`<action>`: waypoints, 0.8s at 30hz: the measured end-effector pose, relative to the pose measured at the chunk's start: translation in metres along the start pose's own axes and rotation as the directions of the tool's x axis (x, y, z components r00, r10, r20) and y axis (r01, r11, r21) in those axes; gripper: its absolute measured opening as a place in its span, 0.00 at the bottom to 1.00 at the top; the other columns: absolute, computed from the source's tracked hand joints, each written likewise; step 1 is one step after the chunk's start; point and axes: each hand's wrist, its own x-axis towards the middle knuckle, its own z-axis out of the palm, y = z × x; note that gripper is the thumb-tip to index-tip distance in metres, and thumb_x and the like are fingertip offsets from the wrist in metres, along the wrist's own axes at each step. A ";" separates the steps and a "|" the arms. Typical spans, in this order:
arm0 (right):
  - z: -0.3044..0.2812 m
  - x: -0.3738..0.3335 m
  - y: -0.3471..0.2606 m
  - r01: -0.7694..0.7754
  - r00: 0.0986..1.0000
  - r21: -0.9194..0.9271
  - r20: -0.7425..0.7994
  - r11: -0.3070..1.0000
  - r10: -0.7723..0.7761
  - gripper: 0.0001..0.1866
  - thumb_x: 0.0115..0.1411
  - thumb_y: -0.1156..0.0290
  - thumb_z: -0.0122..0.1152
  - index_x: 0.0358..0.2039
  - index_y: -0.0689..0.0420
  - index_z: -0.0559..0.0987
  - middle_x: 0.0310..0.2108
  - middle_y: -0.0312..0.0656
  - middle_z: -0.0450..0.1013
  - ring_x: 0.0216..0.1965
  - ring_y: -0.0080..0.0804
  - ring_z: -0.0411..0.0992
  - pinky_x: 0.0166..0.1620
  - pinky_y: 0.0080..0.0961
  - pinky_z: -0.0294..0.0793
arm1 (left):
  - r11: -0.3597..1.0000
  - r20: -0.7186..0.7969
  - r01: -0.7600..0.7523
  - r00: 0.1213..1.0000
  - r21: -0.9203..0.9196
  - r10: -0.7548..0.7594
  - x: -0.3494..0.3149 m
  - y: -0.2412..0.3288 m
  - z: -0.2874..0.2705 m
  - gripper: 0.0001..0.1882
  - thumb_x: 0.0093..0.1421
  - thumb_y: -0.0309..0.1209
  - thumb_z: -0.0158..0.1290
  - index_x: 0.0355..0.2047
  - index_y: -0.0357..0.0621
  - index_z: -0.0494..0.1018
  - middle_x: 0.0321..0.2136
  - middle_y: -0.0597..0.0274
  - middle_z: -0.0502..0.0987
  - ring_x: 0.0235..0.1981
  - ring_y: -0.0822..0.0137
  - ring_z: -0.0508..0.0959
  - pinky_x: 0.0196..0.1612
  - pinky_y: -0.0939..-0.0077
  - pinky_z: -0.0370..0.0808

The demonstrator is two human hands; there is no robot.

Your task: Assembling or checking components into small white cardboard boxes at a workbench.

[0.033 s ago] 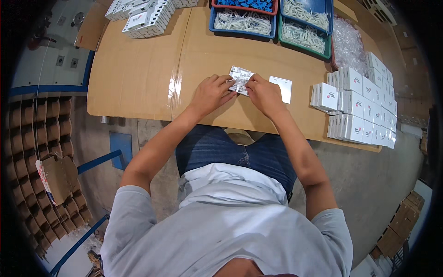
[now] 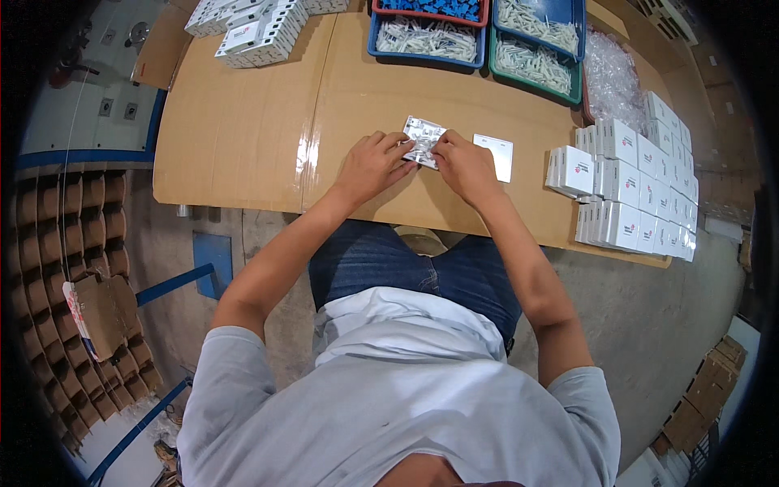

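Observation:
A flat, square white piece with dark marks and a shiny, clear-looking surface (image 2: pixel 423 140) lies on the cardboard-covered table in front of me. My left hand (image 2: pixel 375 164) is at its left side, thumb and fingertips closed on the near left edge. At the right side, my right hand (image 2: pixel 466 165) has its fingers curled in and pinching at the shiny surface. My fingers cover part of the piece, so its exact kind does not show. Just right of my right hand rests a plain white square plate (image 2: pixel 497 157), touched by neither hand.
Stacked white boxes (image 2: pixel 625 191) stand at the table's right edge. Along the back are blue (image 2: pixel 426 61) and green (image 2: pixel 531 85) trays of pale plugs, blue pieces (image 2: pixel 430 8) and clear plastic bags (image 2: pixel 610 77). More white units (image 2: pixel 260 36) are piled at back left.

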 end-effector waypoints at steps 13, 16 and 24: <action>-0.002 0.009 0.000 0.001 0.997 -0.052 0.074 0.999 0.003 0.07 0.59 0.70 0.60 0.32 0.57 0.84 0.40 0.41 0.77 0.36 0.44 0.81 0.38 0.42 0.80 | 0.998 0.087 0.013 0.996 -0.065 -0.007 0.010 -0.005 -0.006 0.16 0.58 0.41 0.65 0.41 0.45 0.81 0.42 0.65 0.78 0.40 0.62 0.77 0.42 0.65 0.76; -0.006 0.012 -0.003 0.008 0.997 -0.033 0.078 0.999 -0.006 0.07 0.58 0.70 0.60 0.30 0.58 0.83 0.39 0.41 0.77 0.36 0.44 0.80 0.37 0.42 0.80 | 0.997 0.029 -0.025 0.999 -0.075 0.027 0.005 -0.010 -0.003 0.16 0.57 0.41 0.66 0.39 0.45 0.81 0.41 0.65 0.78 0.39 0.61 0.77 0.42 0.65 0.76; -0.001 0.000 0.003 -0.053 0.999 0.105 0.011 0.993 0.053 0.07 0.60 0.68 0.62 0.36 0.57 0.82 0.37 0.39 0.78 0.36 0.42 0.80 0.39 0.39 0.78 | 0.994 0.000 0.005 1.000 -0.109 -0.005 0.000 -0.008 0.001 0.16 0.55 0.40 0.68 0.37 0.43 0.80 0.41 0.64 0.79 0.40 0.60 0.78 0.44 0.64 0.75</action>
